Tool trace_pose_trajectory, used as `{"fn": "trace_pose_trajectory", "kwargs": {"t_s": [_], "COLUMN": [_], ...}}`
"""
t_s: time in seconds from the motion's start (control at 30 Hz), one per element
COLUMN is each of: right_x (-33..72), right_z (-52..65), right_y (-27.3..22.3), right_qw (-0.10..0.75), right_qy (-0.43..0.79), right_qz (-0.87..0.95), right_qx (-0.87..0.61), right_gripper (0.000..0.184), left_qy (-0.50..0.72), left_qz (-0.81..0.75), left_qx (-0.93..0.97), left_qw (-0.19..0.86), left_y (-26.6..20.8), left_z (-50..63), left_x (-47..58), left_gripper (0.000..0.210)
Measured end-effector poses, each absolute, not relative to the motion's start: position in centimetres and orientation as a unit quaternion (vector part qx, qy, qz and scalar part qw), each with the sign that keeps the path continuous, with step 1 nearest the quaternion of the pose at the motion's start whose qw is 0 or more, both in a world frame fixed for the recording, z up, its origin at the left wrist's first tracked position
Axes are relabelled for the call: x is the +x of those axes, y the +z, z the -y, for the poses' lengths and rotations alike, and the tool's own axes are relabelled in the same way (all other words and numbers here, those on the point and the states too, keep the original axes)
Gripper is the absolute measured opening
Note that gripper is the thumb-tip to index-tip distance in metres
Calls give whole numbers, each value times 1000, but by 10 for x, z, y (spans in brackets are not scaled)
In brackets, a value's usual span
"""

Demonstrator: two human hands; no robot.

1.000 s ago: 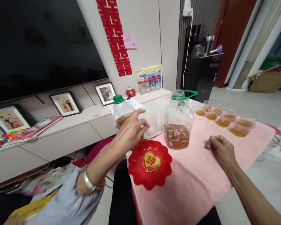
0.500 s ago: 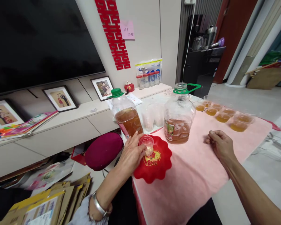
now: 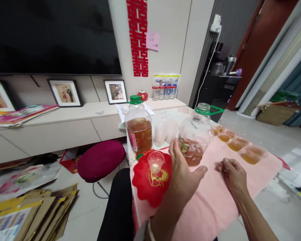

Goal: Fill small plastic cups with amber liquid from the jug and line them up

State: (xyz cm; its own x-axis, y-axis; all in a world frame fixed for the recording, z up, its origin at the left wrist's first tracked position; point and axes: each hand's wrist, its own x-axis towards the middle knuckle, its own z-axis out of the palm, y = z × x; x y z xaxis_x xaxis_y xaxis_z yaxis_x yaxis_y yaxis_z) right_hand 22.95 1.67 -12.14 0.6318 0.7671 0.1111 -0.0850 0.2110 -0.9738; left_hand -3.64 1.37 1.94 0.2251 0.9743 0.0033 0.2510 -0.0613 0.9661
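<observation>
My left hand (image 3: 182,174) is open, its fingers spread and thumb out, in front of the uncapped plastic jug (image 3: 194,142) of amber liquid. I cannot tell if the fingertips touch the jug. A small clear plastic cup (image 3: 156,162) stands on a red scalloped plate (image 3: 142,184) left of that hand. My right hand (image 3: 233,174) rests on the pink cloth (image 3: 213,197) with its fingers curled in; nothing shows in it. Another jug (image 3: 139,130), green-capped and holding amber liquid, stands behind the plate.
Several cups of amber liquid (image 3: 237,144) line the cloth's far right side. Nested clear cups (image 3: 160,132) stand between the jugs. A green cap (image 3: 139,156) lies by the plate. A maroon stool (image 3: 101,160) and flattened cardboard (image 3: 47,214) are at left.
My left hand has let go of the small cup and moved right, opening near the uncapped jug. The cup stays on the plate. My view has shifted; the right hand remains curled.
</observation>
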Motion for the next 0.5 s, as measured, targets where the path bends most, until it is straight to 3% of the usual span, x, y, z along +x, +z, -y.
{"fn": "trace_pose_trajectory", "kwargs": {"t_s": [0.27,0.5], "right_x": [231,204], "right_z": [-17,-53], "right_y": [-112,-67], "right_qw": [661,606], "right_qy": [308,408], "right_qz": [359,447], "right_qx": [-583,-516], "right_gripper": [30,87], "left_qy": [381,418], "left_qz": [-536,-521], "left_qx": [576,596], "left_qw": [485,446], "left_y": [-24,-44], "left_z": [-42,-42], "left_x": [7,11], "left_gripper": [123,110]}}
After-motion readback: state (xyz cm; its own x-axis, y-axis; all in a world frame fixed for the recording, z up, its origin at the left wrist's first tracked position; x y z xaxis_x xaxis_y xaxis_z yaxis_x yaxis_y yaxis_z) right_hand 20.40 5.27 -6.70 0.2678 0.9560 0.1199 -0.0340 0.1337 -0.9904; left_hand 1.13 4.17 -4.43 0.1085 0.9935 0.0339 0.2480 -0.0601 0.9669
